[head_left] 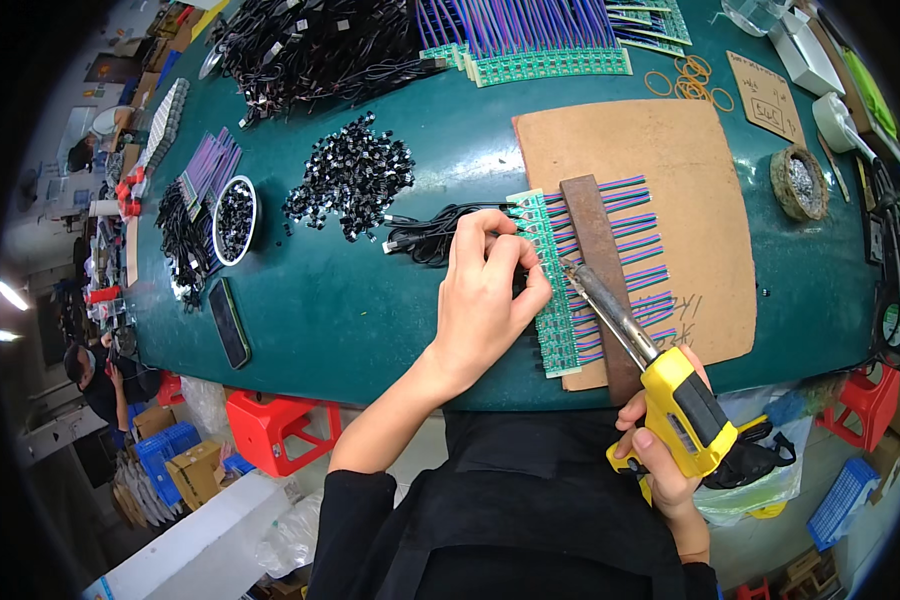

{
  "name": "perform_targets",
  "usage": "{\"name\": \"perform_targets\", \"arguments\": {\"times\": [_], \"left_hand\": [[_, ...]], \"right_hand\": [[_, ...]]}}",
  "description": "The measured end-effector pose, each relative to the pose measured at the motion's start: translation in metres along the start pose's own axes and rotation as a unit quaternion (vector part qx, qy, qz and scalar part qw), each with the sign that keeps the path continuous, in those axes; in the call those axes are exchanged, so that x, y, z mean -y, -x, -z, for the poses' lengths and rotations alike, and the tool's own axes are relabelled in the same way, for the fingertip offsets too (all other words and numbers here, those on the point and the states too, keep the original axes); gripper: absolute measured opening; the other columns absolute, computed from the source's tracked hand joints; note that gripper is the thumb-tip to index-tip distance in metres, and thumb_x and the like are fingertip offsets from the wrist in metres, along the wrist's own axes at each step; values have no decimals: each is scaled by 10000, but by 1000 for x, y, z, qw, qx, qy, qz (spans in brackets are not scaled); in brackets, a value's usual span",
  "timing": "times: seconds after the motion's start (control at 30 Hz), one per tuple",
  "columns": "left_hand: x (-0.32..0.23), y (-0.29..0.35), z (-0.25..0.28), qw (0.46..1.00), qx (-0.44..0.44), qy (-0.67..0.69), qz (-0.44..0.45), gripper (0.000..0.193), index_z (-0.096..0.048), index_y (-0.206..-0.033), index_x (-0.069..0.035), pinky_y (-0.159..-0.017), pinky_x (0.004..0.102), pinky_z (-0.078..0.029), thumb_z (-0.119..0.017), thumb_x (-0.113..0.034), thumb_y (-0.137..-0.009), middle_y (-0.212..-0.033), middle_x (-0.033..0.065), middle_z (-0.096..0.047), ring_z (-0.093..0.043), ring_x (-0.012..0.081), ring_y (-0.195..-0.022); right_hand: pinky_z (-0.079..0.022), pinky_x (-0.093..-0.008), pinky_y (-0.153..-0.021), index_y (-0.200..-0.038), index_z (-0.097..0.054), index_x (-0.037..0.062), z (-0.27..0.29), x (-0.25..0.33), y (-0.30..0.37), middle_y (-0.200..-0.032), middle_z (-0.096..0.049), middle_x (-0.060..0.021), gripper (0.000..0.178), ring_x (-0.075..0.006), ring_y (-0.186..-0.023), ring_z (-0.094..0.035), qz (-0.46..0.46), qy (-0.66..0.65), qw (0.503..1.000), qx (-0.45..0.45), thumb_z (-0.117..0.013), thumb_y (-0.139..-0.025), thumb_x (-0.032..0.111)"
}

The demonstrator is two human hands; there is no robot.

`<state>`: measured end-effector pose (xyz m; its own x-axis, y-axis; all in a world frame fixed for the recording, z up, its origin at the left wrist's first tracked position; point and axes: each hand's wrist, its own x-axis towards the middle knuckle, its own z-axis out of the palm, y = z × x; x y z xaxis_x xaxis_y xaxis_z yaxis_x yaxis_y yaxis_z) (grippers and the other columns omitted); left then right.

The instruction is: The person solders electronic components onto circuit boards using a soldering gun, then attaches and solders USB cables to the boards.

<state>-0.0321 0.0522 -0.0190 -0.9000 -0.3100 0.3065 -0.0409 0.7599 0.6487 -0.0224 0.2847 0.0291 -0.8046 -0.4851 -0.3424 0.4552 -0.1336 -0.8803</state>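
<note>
My right hand (660,455) grips a yellow and black soldering gun (685,415). Its metal tip meets the right side of a green strip of small circuit boards (560,325). My left hand (480,295) is closed in a pinch at the strip's left edge; whatever sits between its fingertips is hidden. Blue and purple wires (640,225) run rightward from the boards, beneath a rusty metal bar (600,240) that lies across them. All of this rests on a brown cardboard sheet (705,170). Beyond my left hand lies a bundle of black cables (430,235).
Loose black connectors (350,170) form a pile at left, near a white bowl (219,225) of similar parts. A phone (229,322) lies by the front edge. Farther back are black cables (310,50) and wired boards (550,65). A round tin (799,183) stands at right.
</note>
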Motion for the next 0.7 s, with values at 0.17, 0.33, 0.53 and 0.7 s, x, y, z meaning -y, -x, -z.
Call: {"name": "perform_targets", "arguments": {"times": [0.17,0.33,0.53,0.7], "left_hand": [[1,-1,3,1000,15,-11,-9,139,-550,-766,-16,-690,299,-462,-657,6,-679,-1004,112,-448,-548,197,-775],[15,-9,22,986,119,87,-71,167,-607,-881,-21,-725,293,-463,-662,27,-731,-1075,105,-497,-546,192,-831],[31,-21,27,960,182,93,-189,230,-612,-912,-34,-725,292,-479,-692,32,-707,-1077,101,-523,-551,206,-894],[40,-33,30,933,237,92,-256,246,-614,-943,-62,-706,284,-505,-685,17,-721,-1072,85,-535,-552,214,-942]], "right_hand": [[-530,-255,-583,-1405,-179,21,0,0,-1,-857,-564,-111,753,-158,-779,-570,-2,-6,1000,-3,-606,-785,26],[-527,-252,-583,-1403,-194,25,5,-3,3,-836,-565,-109,744,-154,-747,-574,-15,-1,1000,-2,-602,-781,20],[-515,-241,-571,-1397,-219,23,4,-2,3,-825,-563,-105,722,-141,-716,-575,-20,14,1000,6,-594,-780,9],[-509,-235,-558,-1388,-237,13,2,-1,2,-831,-563,-102,706,-128,-703,-573,-28,15,999,11,-589,-776,-6]]}}
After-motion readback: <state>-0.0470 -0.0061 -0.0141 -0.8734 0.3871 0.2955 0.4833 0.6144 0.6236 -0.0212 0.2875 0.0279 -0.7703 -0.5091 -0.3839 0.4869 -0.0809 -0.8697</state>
